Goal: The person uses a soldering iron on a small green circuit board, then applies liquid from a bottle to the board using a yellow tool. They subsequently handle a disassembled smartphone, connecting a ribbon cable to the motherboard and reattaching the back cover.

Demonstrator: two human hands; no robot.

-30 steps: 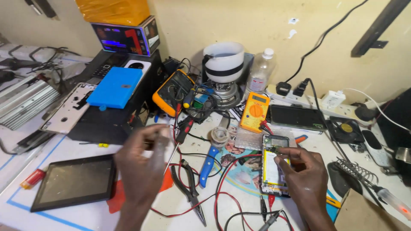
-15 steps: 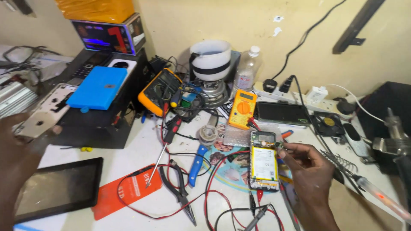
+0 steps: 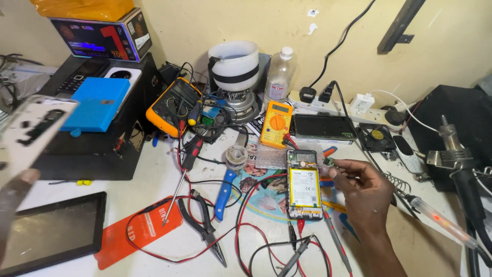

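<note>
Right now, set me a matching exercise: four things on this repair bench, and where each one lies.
Things:
1. opened phone
2. small yellow multimeter
3. tablet
4. blue-handled knife

Places:
A. near left corner of the bench
B. beside the right hand
C. in front of the clear bottle
D. between the pliers and the opened phone

Pairs: 1-B, 2-C, 3-A, 4-D

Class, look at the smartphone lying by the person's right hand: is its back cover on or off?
Off. The opened smartphone lies face down, its yellow-edged battery and circuit boards exposed, beside the right hand.
</note>
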